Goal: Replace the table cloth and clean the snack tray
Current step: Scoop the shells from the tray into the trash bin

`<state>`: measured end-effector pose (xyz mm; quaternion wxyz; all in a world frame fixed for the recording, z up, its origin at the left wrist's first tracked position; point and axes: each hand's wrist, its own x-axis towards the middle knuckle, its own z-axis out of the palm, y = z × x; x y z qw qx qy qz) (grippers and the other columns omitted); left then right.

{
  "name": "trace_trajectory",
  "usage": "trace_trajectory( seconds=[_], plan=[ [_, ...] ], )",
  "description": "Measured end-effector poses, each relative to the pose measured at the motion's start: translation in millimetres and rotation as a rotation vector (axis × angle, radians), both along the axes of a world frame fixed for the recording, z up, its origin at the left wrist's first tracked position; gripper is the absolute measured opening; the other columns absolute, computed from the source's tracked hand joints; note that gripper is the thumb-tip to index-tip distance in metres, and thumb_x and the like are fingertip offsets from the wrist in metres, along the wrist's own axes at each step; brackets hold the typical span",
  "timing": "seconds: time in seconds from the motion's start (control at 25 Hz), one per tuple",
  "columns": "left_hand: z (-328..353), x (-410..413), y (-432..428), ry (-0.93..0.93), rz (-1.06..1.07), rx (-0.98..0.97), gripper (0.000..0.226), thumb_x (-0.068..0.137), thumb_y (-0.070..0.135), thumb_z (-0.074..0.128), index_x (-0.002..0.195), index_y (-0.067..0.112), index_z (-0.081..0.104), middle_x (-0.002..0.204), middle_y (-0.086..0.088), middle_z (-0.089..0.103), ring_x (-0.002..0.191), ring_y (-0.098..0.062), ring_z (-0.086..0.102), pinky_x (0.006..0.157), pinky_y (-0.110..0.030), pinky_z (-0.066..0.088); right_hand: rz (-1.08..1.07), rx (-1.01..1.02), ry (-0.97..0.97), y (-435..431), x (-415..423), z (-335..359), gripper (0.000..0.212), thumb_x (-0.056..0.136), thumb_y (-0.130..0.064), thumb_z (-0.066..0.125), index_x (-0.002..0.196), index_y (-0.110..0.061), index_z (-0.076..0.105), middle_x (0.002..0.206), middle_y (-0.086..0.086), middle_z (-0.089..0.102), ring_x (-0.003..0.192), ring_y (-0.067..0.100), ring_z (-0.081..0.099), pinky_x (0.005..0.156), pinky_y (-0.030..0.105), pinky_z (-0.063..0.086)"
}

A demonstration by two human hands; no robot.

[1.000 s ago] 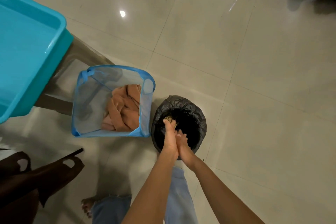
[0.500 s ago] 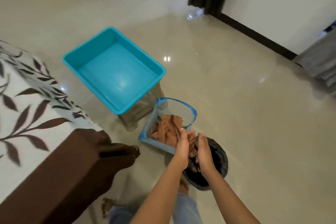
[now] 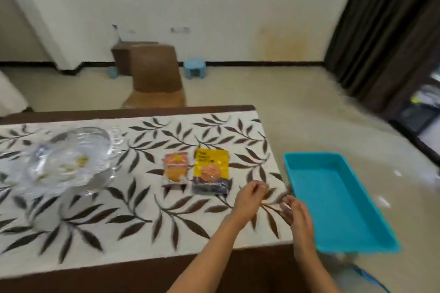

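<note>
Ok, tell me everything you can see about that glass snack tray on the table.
The glass snack tray is clear, with a wavy, lobed rim. It sits upright on the leaf-patterned tablecloth, toward the table's left, apart from the orange packet. A few yellowish bits lie inside. Motion blur hides finer detail. The left hand and right hand are well away from it.

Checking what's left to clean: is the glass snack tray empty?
Not empty: small yellowish bits lie inside the glass snack tray; blur hides what they are.
</note>
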<state>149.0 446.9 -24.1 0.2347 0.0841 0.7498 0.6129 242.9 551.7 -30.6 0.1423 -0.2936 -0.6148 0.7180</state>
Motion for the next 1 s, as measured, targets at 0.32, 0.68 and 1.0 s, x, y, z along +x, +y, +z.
trace_trajectory(
  seconds=[0.32,0.68,1.0],
  plan=[
    [46,-81,-246,0.188,0.606,-0.057,0.018,0.097,0.027,0.049,0.105,0.021,0.065,0.097,0.006,0.067,0.088,-0.005,0.062,0.082,-0.025,0.05,0.584,0.211,0.136,-216,-175,50,0.03,0.09,-0.056,0.045,0.106,-0.034,0.058,0.11,-0.007,0.063,0.105,0.014,0.06,0.096,0.04,0.048],
    [25,-99,-428,0.452,1.112,-0.573,0.032,0.092,0.013,0.054,0.124,0.017,0.053,0.132,-0.001,0.052,0.131,-0.02,0.04,0.109,-0.038,0.035,1.402,1.071,0.331,-388,-285,44,0.076,0.095,-0.059,0.016,0.154,-0.014,0.002,0.161,0.001,-0.003,0.148,0.013,-0.005,0.121,0.034,0.0],
    [-6,-112,-497,0.156,0.931,-0.518,0.09,0.08,0.05,0.069,0.151,0.022,0.022,0.16,-0.003,0.013,0.148,-0.015,0.003,0.119,-0.04,0.013,1.669,1.361,0.173,-474,-349,-6,0.065,0.104,-0.041,0.017,0.151,-0.007,-0.01,0.159,0.012,-0.017,0.145,0.021,-0.02,0.116,0.037,-0.013]
  ],
)
